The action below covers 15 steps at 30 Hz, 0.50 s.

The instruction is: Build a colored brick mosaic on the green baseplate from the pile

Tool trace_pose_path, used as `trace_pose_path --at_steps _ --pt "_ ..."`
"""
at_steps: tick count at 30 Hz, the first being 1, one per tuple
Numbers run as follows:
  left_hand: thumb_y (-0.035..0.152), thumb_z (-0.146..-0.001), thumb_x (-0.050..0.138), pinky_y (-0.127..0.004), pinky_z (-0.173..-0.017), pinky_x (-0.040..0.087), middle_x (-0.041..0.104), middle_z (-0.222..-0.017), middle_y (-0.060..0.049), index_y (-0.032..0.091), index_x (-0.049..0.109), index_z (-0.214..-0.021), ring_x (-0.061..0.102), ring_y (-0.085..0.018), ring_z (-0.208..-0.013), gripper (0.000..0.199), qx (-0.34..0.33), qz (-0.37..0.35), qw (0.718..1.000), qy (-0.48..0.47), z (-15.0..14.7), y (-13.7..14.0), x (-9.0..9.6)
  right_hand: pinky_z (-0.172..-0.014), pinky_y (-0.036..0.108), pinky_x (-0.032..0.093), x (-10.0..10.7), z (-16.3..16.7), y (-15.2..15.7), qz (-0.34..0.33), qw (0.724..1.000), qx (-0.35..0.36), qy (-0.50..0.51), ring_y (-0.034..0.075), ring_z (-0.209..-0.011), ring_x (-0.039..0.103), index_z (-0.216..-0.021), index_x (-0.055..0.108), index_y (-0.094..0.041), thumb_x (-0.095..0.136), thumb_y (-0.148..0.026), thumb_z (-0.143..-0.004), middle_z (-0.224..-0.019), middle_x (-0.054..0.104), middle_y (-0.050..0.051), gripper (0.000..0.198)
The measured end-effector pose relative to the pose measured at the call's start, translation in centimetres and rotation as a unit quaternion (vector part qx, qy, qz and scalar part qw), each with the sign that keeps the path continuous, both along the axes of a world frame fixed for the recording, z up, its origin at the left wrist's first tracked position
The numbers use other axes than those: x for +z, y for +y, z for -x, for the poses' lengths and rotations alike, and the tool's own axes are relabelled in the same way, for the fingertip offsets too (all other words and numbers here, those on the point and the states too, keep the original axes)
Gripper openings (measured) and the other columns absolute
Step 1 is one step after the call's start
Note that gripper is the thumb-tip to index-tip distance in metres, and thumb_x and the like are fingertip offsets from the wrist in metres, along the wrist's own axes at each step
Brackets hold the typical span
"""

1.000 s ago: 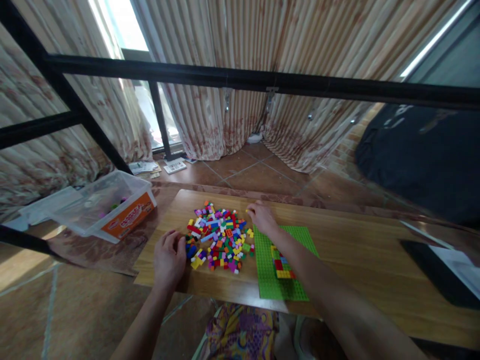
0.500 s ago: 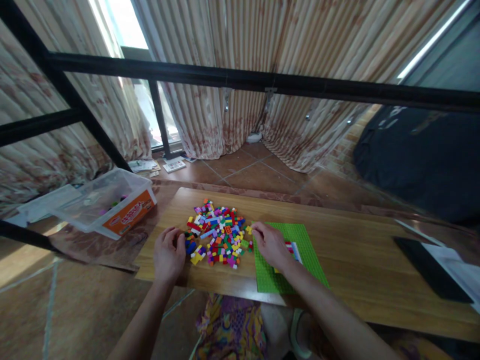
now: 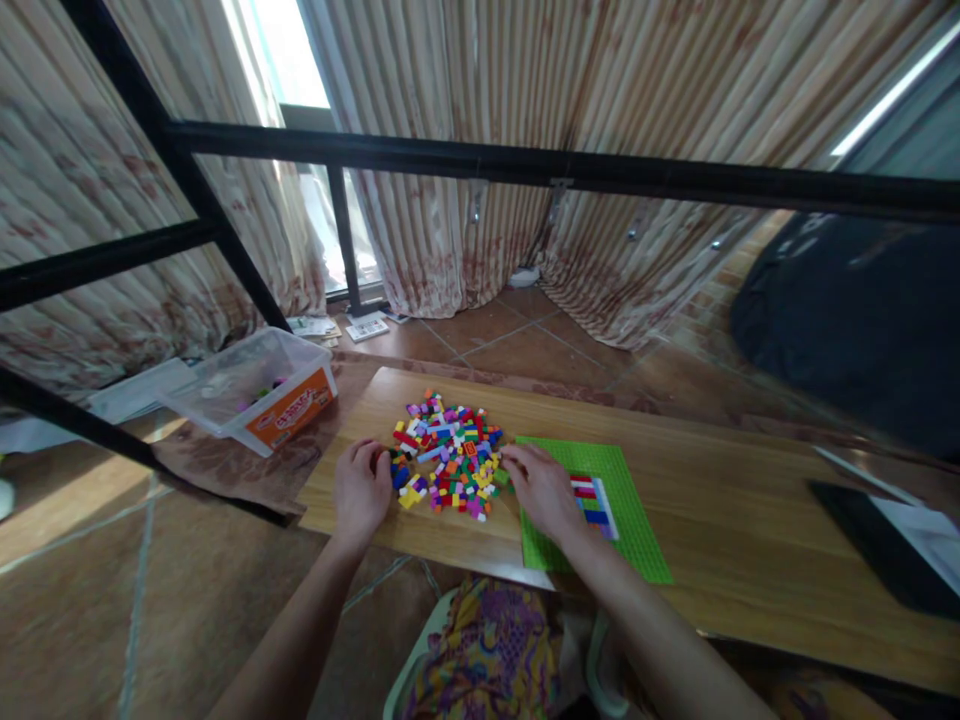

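Note:
A loose pile of small coloured toy bricks [image 3: 450,455] lies on the wooden table. At its left edge my left hand [image 3: 364,490] rests with curled fingers beside dark blue and black bricks; whatever its fingertips hold is hidden. My right hand [image 3: 546,492] reaches over the green baseplate [image 3: 637,520] to the pile's right edge. Its thumb and fingers come together near yellow and green bricks, and anything between them is too small to name. Red, blue and white bricks [image 3: 598,507] are set on the baseplate, partly covered by my right hand and forearm.
A clear plastic bin [image 3: 247,385] with an orange label stands on the floor to the left, with a few pieces inside. A black folder [image 3: 874,535] with papers lies at the table's right end. A black metal rail [image 3: 450,157] crosses in front of the curtains.
The view has shifted, so the table things appear farther right. My right hand has moved slightly left relative to the baseplate, uncovering more of the set bricks. My left hand stays by the pile.

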<state>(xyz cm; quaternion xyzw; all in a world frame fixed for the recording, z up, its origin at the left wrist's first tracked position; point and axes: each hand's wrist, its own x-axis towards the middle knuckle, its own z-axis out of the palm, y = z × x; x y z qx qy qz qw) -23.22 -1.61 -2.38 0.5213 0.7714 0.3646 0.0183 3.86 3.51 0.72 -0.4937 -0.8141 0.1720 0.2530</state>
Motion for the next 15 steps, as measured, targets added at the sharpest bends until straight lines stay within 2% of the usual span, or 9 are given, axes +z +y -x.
trace_pose_path --at_steps 3,6,11,15 --pt "0.036 -0.088 0.043 -0.043 -0.100 0.046 0.066 -0.111 -0.014 0.016 0.067 -0.091 0.058 -0.028 -0.109 0.032 0.003 0.003 1.000 0.001 0.0 0.1 0.0 -0.087 0.029 0.043 0.2 -1.7 1.1 -0.010 0.999 -0.039 -0.033 0.018 -0.094 0.060 -0.102 0.070 -0.021 0.043 -0.021 -0.093 -0.097 0.069 0.006 0.028" --pt "0.037 -0.088 0.042 -0.044 -0.100 0.046 0.066 -0.111 -0.014 0.016 0.066 -0.091 0.058 -0.028 -0.109 0.032 0.004 0.001 1.000 -0.004 -0.1 0.1 0.1 -0.088 0.028 0.042 0.5 -2.3 1.9 0.003 0.997 -0.029 -0.076 0.017 -0.093 0.059 -0.101 0.071 -0.021 0.045 -0.017 -0.090 -0.098 0.068 0.006 0.028" --pt "0.037 -0.088 0.042 -0.044 -0.100 0.045 0.065 -0.113 -0.014 0.016 0.066 -0.092 0.058 -0.028 -0.109 0.032 0.009 -0.003 1.000 -0.009 -0.2 0.1 0.0 -0.089 0.029 0.041 0.8 -1.4 2.3 0.014 0.989 0.013 -0.144 0.017 -0.093 0.058 -0.101 0.072 -0.023 0.048 -0.018 -0.089 -0.098 0.067 0.006 0.028" --pt "0.036 -0.087 0.043 -0.044 -0.101 0.045 0.065 -0.111 -0.015 0.016 0.066 -0.091 0.058 -0.028 -0.109 0.031 0.011 -0.001 1.000 -0.015 -0.2 0.2 -0.1 -0.091 0.031 0.040 0.5 -0.5 2.7 0.018 0.982 -0.024 -0.185 0.020 -0.097 0.057 -0.103 0.070 -0.020 0.054 -0.027 -0.087 -0.101 0.066 0.009 0.024"
